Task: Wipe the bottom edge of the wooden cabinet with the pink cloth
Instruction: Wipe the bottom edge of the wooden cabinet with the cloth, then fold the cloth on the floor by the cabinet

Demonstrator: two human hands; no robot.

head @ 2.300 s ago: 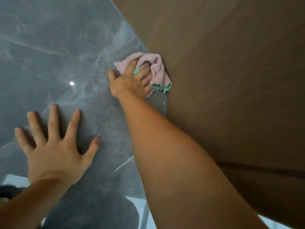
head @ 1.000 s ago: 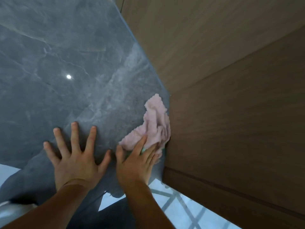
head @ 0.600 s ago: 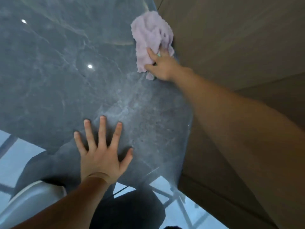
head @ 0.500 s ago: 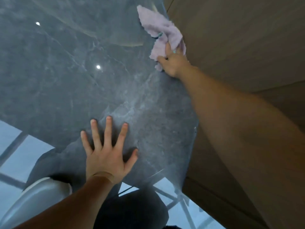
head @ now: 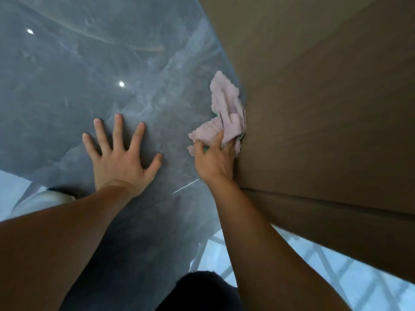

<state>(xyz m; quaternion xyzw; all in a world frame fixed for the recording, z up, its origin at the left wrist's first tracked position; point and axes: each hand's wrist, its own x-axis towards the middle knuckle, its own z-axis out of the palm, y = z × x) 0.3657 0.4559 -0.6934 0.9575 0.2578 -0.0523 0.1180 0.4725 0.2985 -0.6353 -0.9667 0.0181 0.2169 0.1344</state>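
Your right hand [head: 215,161] grips the pink cloth [head: 225,118] against the cabinet [head: 325,108]. Your left hand [head: 120,157] lies flat, fingers spread, on the floor [head: 67,86]

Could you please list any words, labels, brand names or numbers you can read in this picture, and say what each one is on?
None: no text shows on the pink cloth, the wooden cabinet or the grey stone floor.
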